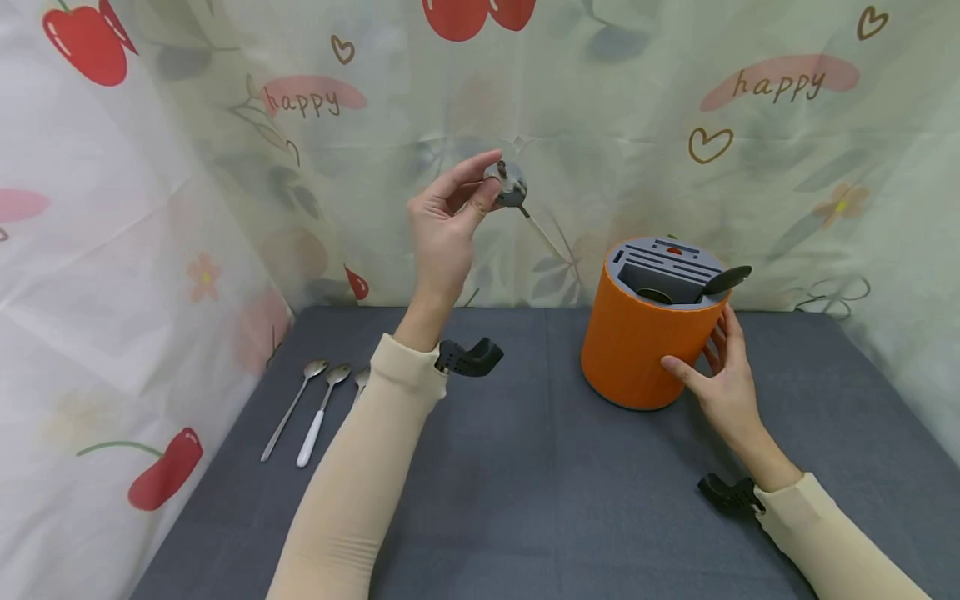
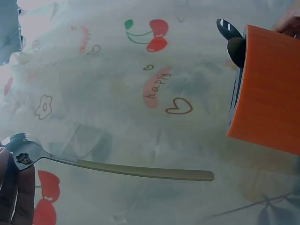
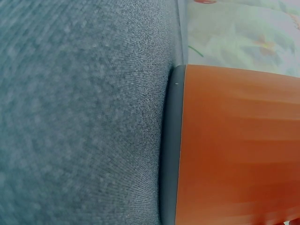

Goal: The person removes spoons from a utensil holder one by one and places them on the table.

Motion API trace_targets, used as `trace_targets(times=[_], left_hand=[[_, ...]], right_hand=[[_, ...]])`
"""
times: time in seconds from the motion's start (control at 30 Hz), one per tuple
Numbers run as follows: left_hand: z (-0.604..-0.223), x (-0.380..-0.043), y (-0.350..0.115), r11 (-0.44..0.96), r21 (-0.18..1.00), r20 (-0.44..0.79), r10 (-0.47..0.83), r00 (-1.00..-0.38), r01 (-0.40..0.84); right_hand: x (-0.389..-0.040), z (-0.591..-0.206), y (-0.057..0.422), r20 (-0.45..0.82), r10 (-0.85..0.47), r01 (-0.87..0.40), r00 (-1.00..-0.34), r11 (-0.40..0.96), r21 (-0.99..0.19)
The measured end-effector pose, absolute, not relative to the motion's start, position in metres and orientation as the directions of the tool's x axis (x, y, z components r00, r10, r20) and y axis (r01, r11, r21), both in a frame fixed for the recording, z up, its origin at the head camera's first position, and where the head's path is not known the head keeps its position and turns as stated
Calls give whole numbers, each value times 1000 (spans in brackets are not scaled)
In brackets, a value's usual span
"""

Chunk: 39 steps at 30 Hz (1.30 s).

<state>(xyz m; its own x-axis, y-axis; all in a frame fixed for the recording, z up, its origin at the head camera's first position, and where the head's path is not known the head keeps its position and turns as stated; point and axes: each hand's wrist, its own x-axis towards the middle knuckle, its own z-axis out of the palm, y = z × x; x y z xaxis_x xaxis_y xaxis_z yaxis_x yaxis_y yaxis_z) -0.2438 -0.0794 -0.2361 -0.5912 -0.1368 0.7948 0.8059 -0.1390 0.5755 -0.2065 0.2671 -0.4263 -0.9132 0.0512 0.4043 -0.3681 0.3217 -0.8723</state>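
Note:
Raised in front of the curtain, my left hand [image 1: 444, 225] pinches a spoon [image 1: 514, 193] by its bowl between thumb and fingers. The spoon's pale handle [image 2: 145, 170] slants down to the right in the head view, towards an orange cylindrical utensil holder [image 1: 636, 350]. My right hand [image 1: 726, 392] grips the side of this holder, thumb at the front and fingers around the right. The holder's grey slotted top tilts towards me. A dark spoon [image 1: 727, 280] leans out of its large compartment, and a second dark spoon [image 2: 236, 51] shows there in the left wrist view.
Left of my left forearm, several spoons lie on the grey cloth [image 1: 555, 483]: a metal spoon [image 1: 287, 417], a white-handled spoon [image 1: 318, 417] and another spoon [image 1: 362, 382] partly hidden by the sleeve. A printed curtain [image 1: 585, 108] hangs behind the table and along its sides.

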Motion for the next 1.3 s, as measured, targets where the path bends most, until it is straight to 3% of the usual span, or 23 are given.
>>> trace_targets(times=[0.37, 0.67, 0.97, 1.3], left_hand=[[-244, -244, -124, -59, 651, 751, -90, -654, 757], [-255, -240, -163, -44, 781, 623, -16, -782, 623], [-259, -241, -190, -15, 912, 409, 62, -910, 409], [-268, -244, -208, 23, 950, 307, 103, -946, 311]], right_hand=[[-206, -426, 267, 406, 51, -371, -912, 314, -874], [-207, -428, 267, 394, 50, -360, -918, 315, -878], [-206, -426, 267, 405, 48, -372, -913, 306, -876], [-205, -424, 266, 397, 46, -365, -917, 308, -878]])
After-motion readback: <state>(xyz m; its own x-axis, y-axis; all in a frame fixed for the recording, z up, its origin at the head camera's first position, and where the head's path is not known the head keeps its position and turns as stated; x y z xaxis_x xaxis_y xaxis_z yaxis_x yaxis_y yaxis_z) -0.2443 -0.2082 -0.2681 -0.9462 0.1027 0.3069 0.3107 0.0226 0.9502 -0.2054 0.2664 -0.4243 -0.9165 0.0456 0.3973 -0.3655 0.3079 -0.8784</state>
